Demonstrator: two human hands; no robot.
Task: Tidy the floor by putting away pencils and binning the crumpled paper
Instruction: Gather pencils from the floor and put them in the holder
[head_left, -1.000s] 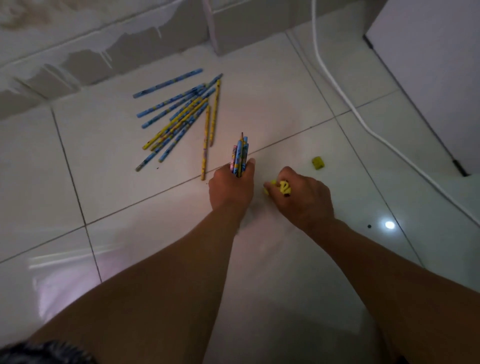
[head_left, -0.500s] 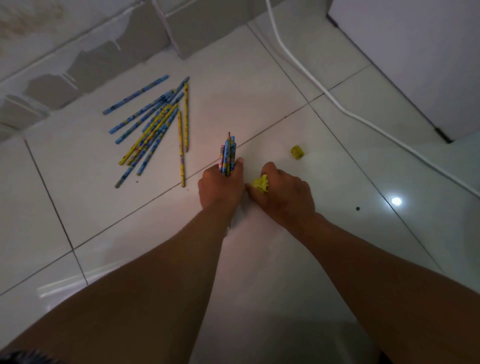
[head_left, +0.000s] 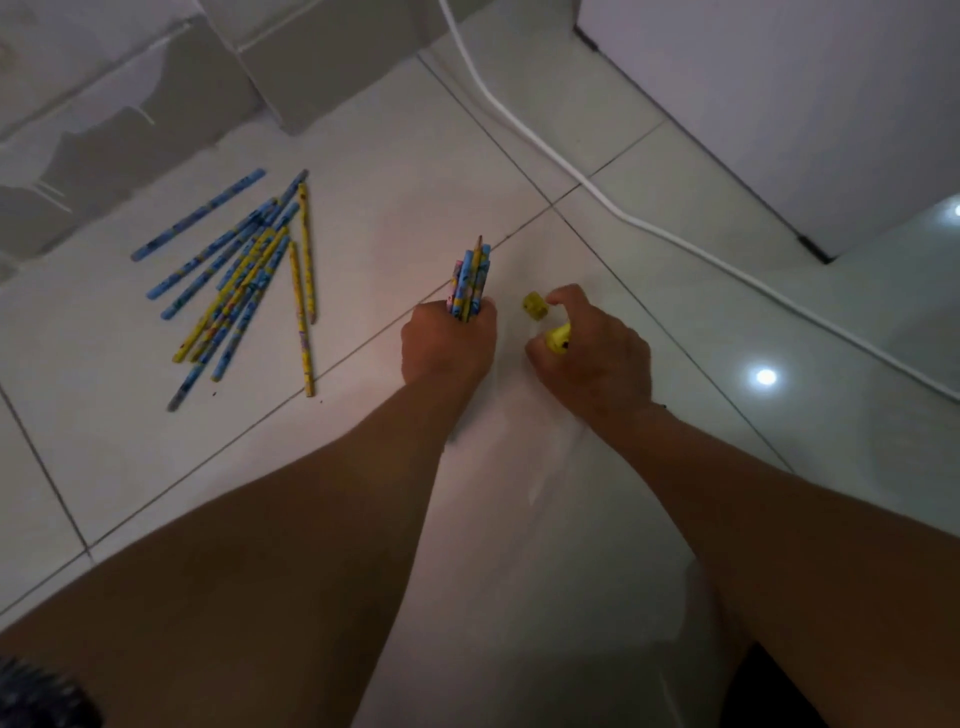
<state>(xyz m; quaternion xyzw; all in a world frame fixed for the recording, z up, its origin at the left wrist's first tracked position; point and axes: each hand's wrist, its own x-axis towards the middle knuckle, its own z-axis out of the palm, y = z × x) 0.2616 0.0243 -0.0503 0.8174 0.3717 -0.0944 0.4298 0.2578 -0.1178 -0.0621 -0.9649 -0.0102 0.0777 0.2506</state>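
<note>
My left hand (head_left: 448, 345) is closed around a bundle of pencils (head_left: 470, 283) that stands upright out of the fist, blue and yellow. Several more blue and yellow pencils (head_left: 244, 280) lie loose in a fan on the white tile floor to the left. My right hand (head_left: 597, 353) holds a small yellow object (head_left: 558, 338) in its palm, and its fingertips reach to a second small yellow piece (head_left: 535, 305) on the floor, touching or nearly touching it. No crumpled paper or bin is in view.
A white cable (head_left: 597, 189) runs diagonally across the floor at the right. A white cabinet or appliance (head_left: 779, 93) stands at the top right. A grey and white wall base (head_left: 130, 119) borders the floor at the top left.
My right hand has moved forward and right from beside the left hand to the yellow piece on the floor. The left hand keeps its pencil bundle. The camera view has shifted.
</note>
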